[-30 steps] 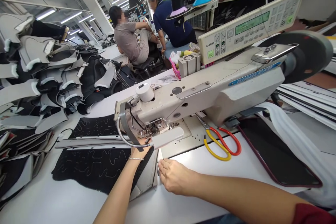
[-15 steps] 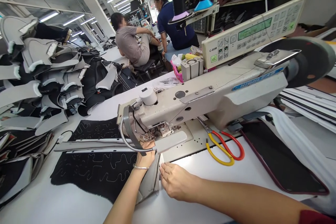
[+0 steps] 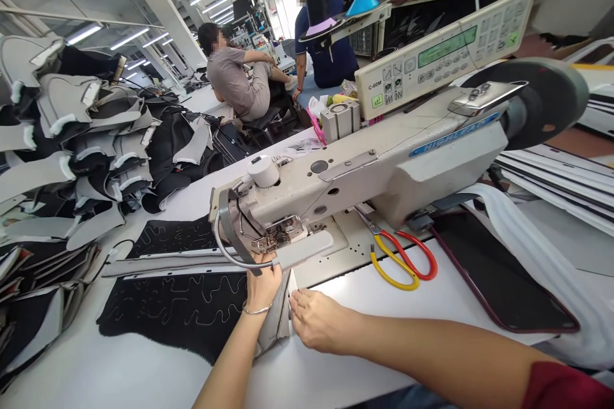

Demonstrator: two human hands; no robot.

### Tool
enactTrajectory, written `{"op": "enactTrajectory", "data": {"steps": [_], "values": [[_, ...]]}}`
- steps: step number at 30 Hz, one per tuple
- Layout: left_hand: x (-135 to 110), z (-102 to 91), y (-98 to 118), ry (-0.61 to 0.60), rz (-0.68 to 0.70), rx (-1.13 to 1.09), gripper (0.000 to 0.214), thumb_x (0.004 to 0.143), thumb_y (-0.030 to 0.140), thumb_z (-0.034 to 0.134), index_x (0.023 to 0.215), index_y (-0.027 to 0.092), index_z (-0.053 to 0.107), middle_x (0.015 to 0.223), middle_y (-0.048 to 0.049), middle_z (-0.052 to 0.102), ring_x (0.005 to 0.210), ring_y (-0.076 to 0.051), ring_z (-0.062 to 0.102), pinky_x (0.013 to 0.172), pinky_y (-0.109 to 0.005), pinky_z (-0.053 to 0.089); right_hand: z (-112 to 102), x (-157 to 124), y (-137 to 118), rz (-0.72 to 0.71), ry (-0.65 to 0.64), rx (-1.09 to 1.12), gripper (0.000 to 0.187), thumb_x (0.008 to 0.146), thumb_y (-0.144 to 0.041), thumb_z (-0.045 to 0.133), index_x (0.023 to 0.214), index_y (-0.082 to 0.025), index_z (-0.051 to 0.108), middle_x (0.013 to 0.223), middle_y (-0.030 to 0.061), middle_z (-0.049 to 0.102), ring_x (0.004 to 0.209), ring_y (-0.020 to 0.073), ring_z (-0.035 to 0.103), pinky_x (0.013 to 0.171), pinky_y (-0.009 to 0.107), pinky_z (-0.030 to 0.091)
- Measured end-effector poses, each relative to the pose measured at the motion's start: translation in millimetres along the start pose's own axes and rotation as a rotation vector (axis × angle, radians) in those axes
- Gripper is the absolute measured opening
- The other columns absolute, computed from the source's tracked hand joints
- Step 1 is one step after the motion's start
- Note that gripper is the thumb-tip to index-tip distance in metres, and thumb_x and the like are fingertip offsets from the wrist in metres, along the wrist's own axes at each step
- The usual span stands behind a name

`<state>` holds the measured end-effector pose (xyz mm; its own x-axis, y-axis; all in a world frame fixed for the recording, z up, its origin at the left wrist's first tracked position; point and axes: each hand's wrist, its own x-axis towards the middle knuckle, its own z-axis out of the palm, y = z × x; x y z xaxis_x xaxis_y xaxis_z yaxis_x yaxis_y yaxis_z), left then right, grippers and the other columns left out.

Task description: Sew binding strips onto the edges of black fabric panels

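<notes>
Under the head of a sewing machine (image 3: 288,195), my left hand (image 3: 261,287) rests on a grey fabric piece (image 3: 274,330). The machine's lamp arm partly hides its fingers, so their grip is unclear. My right hand (image 3: 316,319) is closed, its fingertips pinching a narrow white strip (image 3: 293,280) along the right edge of the grey piece. Left of my left hand lies a black fabric panel (image 3: 167,307) with wavy stitched lines, beside a long grey strip (image 3: 177,264). The needle area is partly covered by machine parts.
Scissors (image 3: 403,255) with red and yellow handles lie right of the needle plate, near a dark phone-like slab (image 3: 499,268). Heaped grey and black cut pieces (image 3: 96,134) fill the left. A control panel (image 3: 441,54) tops the machine. Two people (image 3: 240,73) sit beyond.
The view has shifted slightly, moving the machine left and up in the picture. Both hands keep nearly the same place at the fabric. The person in dark blue sits more upright.
</notes>
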<state>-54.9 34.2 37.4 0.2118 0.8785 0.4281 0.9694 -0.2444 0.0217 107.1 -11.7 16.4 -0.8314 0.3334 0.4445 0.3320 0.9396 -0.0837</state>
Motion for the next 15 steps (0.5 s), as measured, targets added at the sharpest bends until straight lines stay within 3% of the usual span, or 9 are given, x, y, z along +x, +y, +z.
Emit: {"op": "enactTrajectory", "data": {"steps": [3, 5, 8, 11, 15], "values": [[-9, -21.1, 9, 0.088, -0.013, -0.092, 0.021, 0.077, 0.022, 0.041, 0.078, 0.018, 0.062, 0.085, -0.008, 0.062, 0.088, -0.022, 0.055, 0.08, -0.038, 0.043, -7, 2, 1, -0.064, -0.031, -0.045, 0.013, 0.072, -0.006, 0.048, 0.066, -0.01, 0.058, 0.072, 0.0139, 0.062, 0.071, 0.0185, 0.055, 0.065, 0.033, 0.04], [-19, -40.1, 20, -0.015, 0.042, -0.132, 0.018, 0.075, 0.025, 0.047, 0.083, 0.018, 0.061, 0.092, -0.0085, 0.06, 0.09, -0.022, 0.052, 0.081, -0.039, 0.042, -12, 4, 0, -0.081, -0.069, -0.04, 0.013, 0.071, -0.006, 0.049, 0.063, -0.012, 0.058, 0.067, 0.0116, 0.061, 0.069, 0.0186, 0.054, 0.063, 0.033, 0.04], [-36, -60.5, 35, -0.237, 0.071, -0.179, 0.031, 0.07, 0.021, 0.049, 0.099, 0.018, 0.057, 0.103, -0.0103, 0.055, 0.094, -0.024, 0.05, 0.082, -0.041, 0.041, -18, 5, -1, -0.095, -0.101, -0.019, 0.013, 0.07, -0.01, 0.052, 0.06, -0.014, 0.059, 0.065, 0.0105, 0.061, 0.072, 0.0209, 0.054, 0.062, 0.033, 0.039], [-53, -60.1, 41, -0.285, -0.019, -0.185, 0.04, 0.068, 0.015, 0.045, 0.108, 0.016, 0.052, 0.108, -0.0106, 0.053, 0.097, -0.024, 0.048, 0.084, -0.04, 0.042, -20, 5, 0, -0.097, -0.083, -0.043, 0.012, 0.072, -0.01, 0.051, 0.064, -0.012, 0.061, 0.076, 0.0136, 0.063, 0.073, 0.0216, 0.055, 0.063, 0.034, 0.039], [-67, -42.9, 44, -0.136, -0.058, -0.152, 0.033, 0.077, 0.018, 0.041, 0.109, 0.014, 0.05, 0.112, -0.0117, 0.052, 0.098, -0.023, 0.048, 0.084, -0.039, 0.041, -18, 3, 4, -0.106, -0.041, -0.072, 0.015, 0.074, -0.008, 0.047, 0.069, -0.01, 0.061, 0.078, 0.0145, 0.063, 0.071, 0.0193, 0.055, 0.061, 0.031, 0.039]]}}
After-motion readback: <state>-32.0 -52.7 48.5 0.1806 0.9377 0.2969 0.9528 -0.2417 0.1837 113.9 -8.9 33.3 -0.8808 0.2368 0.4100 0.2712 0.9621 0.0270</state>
